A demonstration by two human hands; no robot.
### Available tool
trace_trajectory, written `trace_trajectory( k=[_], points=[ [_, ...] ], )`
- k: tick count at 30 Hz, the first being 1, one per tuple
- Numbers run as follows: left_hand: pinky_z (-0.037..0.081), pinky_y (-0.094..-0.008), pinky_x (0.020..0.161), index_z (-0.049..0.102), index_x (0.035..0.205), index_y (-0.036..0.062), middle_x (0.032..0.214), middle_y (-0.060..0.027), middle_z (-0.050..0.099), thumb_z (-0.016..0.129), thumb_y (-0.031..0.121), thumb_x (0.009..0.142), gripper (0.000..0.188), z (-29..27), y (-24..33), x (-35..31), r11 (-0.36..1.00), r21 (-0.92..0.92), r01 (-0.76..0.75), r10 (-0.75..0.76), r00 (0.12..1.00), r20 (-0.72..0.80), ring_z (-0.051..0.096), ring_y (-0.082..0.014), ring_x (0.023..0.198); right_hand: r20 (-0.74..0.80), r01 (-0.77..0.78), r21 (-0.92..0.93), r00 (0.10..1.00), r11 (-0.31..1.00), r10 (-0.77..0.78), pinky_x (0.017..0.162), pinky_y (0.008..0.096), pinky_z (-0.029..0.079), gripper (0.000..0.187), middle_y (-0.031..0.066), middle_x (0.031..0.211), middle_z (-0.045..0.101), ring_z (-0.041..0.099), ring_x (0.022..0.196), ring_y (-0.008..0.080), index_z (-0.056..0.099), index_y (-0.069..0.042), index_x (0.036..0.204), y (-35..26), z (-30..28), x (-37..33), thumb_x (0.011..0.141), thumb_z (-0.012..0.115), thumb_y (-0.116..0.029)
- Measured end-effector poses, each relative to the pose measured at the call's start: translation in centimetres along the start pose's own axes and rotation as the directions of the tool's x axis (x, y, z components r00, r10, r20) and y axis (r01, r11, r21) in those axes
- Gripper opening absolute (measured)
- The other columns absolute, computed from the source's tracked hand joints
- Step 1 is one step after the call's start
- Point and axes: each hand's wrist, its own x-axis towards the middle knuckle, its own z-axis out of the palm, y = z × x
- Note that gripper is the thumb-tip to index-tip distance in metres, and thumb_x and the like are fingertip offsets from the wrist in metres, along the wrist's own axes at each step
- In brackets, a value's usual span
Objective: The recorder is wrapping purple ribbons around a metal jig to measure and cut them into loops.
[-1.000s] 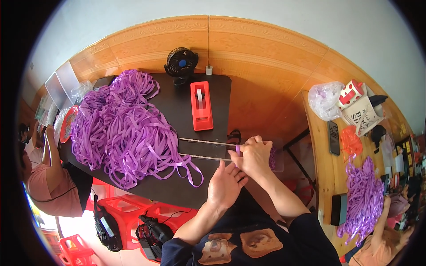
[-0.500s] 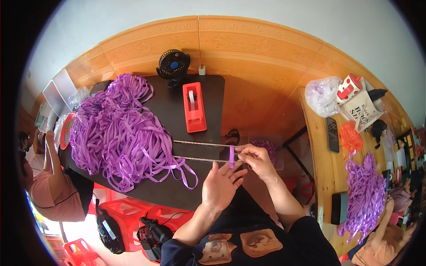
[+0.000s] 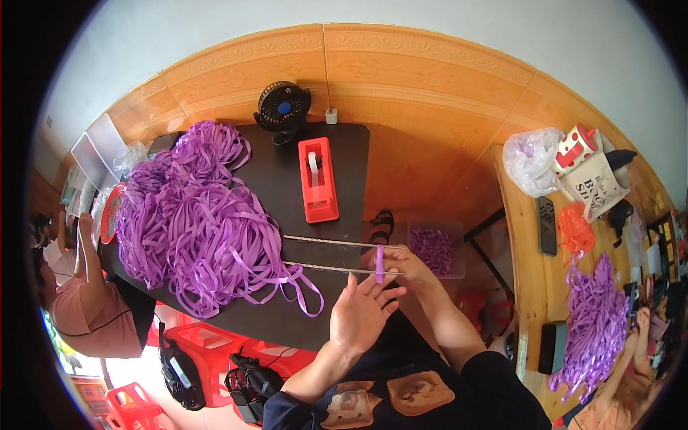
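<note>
Two thin twisted metal rods (image 3: pixel 322 269) run side by side from the dark table toward me. A short band of purple ribbon (image 3: pixel 380 264) spans both rods near their ends. My left hand (image 3: pixel 360 315) is palm up below the ribbon, fingers spread and apart, with the fingertips close to the lower rod. My right hand (image 3: pixel 417 276) is at the rod ends with its fingers bent around the ribbon; the fingertips are partly hidden behind the band and rods. A large heap of loose purple ribbon (image 3: pixel 201 229) covers the left of the table, with loops trailing toward the rods.
Behind the rods are a red tape dispenser (image 3: pixel 318 183) and a black fan (image 3: pixel 282 107). A clear bin of purple pieces (image 3: pixel 432 251) is below the table edge. The wooden table (image 3: pixel 527 308) at right bears more ribbon (image 3: pixel 591 322) and a phone (image 3: pixel 547 226). Other people sit at both sides.
My right hand has moved from a pinch beside the ribbon to behind the band and the rod ends. My left hand stays spread below it. The whole view has shifted slightly.
</note>
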Motion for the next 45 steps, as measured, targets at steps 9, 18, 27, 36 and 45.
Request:
trace_trajectory(
  k=[9,18,27,36,45],
  points=[
    [0.038,-0.0381,0.093,0.036,0.136,-0.0047,0.135,-0.0153,0.045,0.039,0.056,0.095,0.074,0.1,0.0,0.1,1.000,-0.021,0.003,-0.003,1.000,-0.002,0.050,-0.0312,0.115,0.035,-0.094,0.166,0.995,0.982,0.089,0.066,0.0205,0.044,0.013,0.0044,0.092,0.062,0.057,0.078,0.0098,0.065,0.002,0.095,-0.5,0.5,1.0,0.090,0.061,-0.008],
    [0.038,-0.0377,0.093,0.038,0.134,-0.0052,0.134,-0.0159,0.046,0.037,0.055,0.096,0.071,-0.1,-0.2,0.2,1.000,-0.026,-0.010,0.010,1.000,0.006,0.051,-0.0303,0.113,-0.197,0.036,0.312,0.980,0.949,0.028,0.074,0.0276,0.052,0.044,0.0104,0.096,0.065,0.064,0.090,0.0190,0.047,-0.004,0.131,-1.0,1.0,-0.6,0.090,0.060,-0.009],
    [0.038,-0.0370,0.092,0.041,0.133,-0.0048,0.131,-0.0156,0.050,0.035,0.054,0.097,0.070,-0.2,-0.2,0.1,0.999,-0.041,-0.010,0.011,0.999,0.034,0.051,-0.0292,0.113,-0.031,0.039,0.674,0.999,0.738,-0.025,0.084,0.0383,0.051,0.061,0.0133,0.094,0.060,0.059,0.097,0.0307,0.043,-0.006,0.137,-0.2,2.5,-1.0,0.098,0.038,-0.052],
    [0.038,-0.0376,0.094,0.040,0.133,-0.0054,0.133,-0.0168,0.049,0.035,0.054,0.097,0.070,-0.3,-0.3,0.1,0.999,-0.053,-0.010,0.014,0.997,0.070,0.051,-0.0291,0.113,0.080,0.041,0.659,0.989,0.751,-0.125,0.081,0.0389,0.053,0.061,0.0114,0.091,0.060,0.060,0.096,0.0291,0.042,-0.008,0.137,0.7,2.0,0.3,0.097,0.041,-0.054],
    [0.039,-0.0372,0.093,0.039,0.134,-0.0059,0.132,-0.0174,0.049,0.036,0.055,0.096,0.071,-0.2,-0.3,0.1,1.000,-0.028,-0.013,0.015,0.998,0.065,0.051,-0.0299,0.113,-0.240,0.132,0.271,0.969,0.954,-0.066,0.067,0.0290,0.054,0.052,0.0175,0.099,0.062,0.064,0.083,0.0195,0.042,-0.006,0.135,-0.9,2.7,-1.4,0.096,0.054,-0.038]
  ],
)
